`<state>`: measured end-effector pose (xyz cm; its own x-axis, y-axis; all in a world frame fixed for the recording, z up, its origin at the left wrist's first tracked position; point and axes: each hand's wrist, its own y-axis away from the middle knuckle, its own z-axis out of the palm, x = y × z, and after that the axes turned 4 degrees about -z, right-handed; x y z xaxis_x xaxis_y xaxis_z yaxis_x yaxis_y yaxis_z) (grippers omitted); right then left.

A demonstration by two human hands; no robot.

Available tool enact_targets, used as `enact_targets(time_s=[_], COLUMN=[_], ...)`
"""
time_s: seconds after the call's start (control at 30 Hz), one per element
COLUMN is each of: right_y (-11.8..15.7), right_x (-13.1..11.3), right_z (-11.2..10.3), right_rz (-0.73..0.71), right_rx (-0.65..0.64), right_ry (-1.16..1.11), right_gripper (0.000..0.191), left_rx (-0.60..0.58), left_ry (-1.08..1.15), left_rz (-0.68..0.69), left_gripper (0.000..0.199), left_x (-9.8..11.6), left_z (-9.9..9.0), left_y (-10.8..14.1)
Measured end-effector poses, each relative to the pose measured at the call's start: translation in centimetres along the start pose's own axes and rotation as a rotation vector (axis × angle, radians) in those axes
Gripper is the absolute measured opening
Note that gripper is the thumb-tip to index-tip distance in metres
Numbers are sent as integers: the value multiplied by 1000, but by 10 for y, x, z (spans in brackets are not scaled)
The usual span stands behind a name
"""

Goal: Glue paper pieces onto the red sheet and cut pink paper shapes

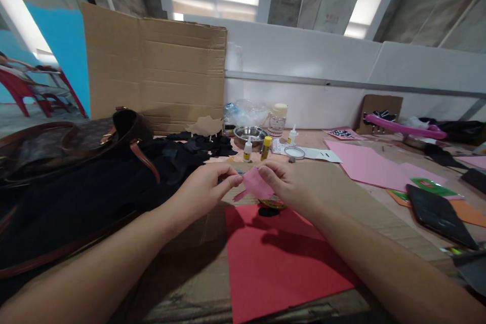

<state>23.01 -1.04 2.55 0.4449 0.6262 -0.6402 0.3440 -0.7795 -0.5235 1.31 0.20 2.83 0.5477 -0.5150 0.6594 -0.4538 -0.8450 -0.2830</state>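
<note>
Between my two hands is a small piece of pink paper, held up above the work surface. My left hand pinches its left edge with thumb and forefinger. On the other side, the fingers of my right hand are closed on its upper right edge. Below it lies a large red sheet on the cardboard. A small black piece and a round yellowish item, partly hidden by the pink paper, sit at the red sheet's far edge.
Beyond my hands stand a glue bottle, a yellow-capped glue stick and a metal bowl. A dark handbag with black cloth fills the left. Pink sheets and a black phone-like slab lie right. A tall cardboard panel stands behind.
</note>
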Motion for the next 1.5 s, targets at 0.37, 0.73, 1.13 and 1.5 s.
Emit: enact_targets(time_s=[0.37,0.73,1.13,1.5], right_y=[-3,-2,4,2], right_x=[-14,-2,1,-2], right_z=[-8,-5,2,3], right_rz=[65,43,121,71], right_rx=[-2,44,8,-4], right_ry=[169,142,-122,-226], right_gripper=[28,28,55,27], left_rx=[14,52,188,-48], left_ry=[115,52,-67,614], left_rz=[-60,57,138,-156], left_gripper=[43,36,24,20], left_x=[0,3,3,5], left_z=[-7,-3,-2,3], left_y=[-3,0,2,-4])
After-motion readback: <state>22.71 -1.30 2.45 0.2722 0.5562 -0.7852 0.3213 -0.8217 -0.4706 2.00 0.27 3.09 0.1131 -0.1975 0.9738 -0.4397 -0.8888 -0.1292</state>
